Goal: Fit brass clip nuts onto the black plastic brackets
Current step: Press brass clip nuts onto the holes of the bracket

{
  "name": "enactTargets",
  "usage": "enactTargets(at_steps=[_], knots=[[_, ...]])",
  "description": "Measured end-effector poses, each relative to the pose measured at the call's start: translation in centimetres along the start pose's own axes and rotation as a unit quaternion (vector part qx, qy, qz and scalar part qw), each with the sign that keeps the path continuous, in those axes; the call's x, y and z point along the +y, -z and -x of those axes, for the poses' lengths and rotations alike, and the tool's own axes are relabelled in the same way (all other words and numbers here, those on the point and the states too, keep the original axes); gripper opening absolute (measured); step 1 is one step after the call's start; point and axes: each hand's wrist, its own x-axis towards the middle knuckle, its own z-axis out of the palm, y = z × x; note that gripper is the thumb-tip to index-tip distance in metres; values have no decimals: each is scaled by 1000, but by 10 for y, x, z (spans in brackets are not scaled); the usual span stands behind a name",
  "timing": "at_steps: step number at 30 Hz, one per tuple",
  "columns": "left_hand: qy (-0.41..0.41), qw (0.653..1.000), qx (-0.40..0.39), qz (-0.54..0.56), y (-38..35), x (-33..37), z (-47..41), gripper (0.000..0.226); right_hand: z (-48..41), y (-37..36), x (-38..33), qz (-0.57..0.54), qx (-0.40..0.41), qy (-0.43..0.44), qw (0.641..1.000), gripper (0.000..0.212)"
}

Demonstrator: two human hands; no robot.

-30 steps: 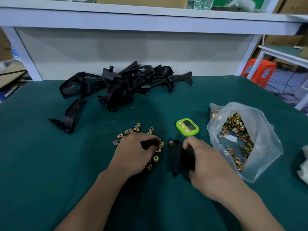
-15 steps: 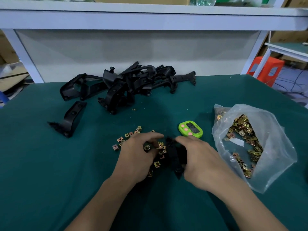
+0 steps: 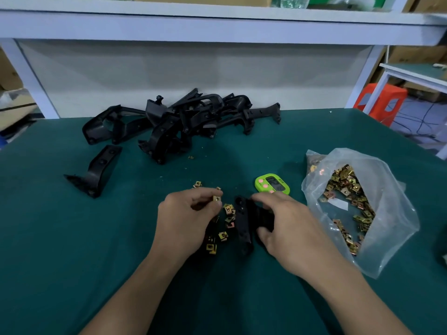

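Observation:
My left hand (image 3: 186, 218) pinches one brass clip nut (image 3: 216, 198) between thumb and forefinger, just left of a black plastic bracket (image 3: 243, 223). My right hand (image 3: 287, 223) grips that bracket from the right, holding it on end over the green mat. Several loose clip nuts (image 3: 226, 226) lie scattered under and between the hands. A pile of black brackets (image 3: 183, 122) sits at the back of the table, with a single bracket (image 3: 96, 172) lying apart to its left.
A clear plastic bag (image 3: 377, 184) holding several clip nuts lies open at the right. A green timer (image 3: 272, 184) sits just beyond my right hand. A white shelf frame (image 3: 217, 25) stands behind the green table mat (image 3: 72, 250). An orange stool (image 3: 382, 100) is off the table's right.
My left hand has lifted a clip nut out of the scatter and holds it up beside the bracket. My right hand has turned the bracket and brought it closer to the left hand.

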Motion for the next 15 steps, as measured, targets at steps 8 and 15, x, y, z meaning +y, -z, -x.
enactTargets(at_steps=[8,15], knots=[[43,987,-56,143,-1,-1,-4,26,-2,-15,1,-3,62,-14,998,69],[32,986,-65,149,1,4,-4,24,-4,-17,5,-66,108,6,992,66]])
